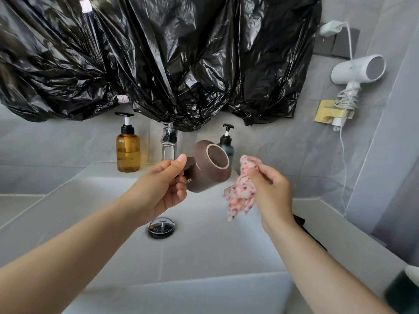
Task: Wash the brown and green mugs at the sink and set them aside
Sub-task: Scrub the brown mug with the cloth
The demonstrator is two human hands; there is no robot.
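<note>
Brown mug (209,166) hangs in the air over the white sink (204,250), tipped so that its pale-ringed base faces up toward the camera and its mouth points down and away. The left hand (163,189) grips it by the handle, thumb on top and fingers curled beneath, so the mug body sticks out to the right of the hand. Just right of the mug, apart from it or barely brushing it, the right hand (269,189) is closed around a bunched speckled pink cloth (241,189) whose loose end dangles toward the basin. Below the hands sits the drain plug (161,227). Behind the mug stand the chrome tap (169,141), an amber pump bottle (127,148) to its left and a dark blue pump bottle (226,143) partly hidden by the mug. At the lower right edge a blurred dark green shape (401,293) may be the green mug. Black plastic sheeting (158,53) covers the wall above.
</note>
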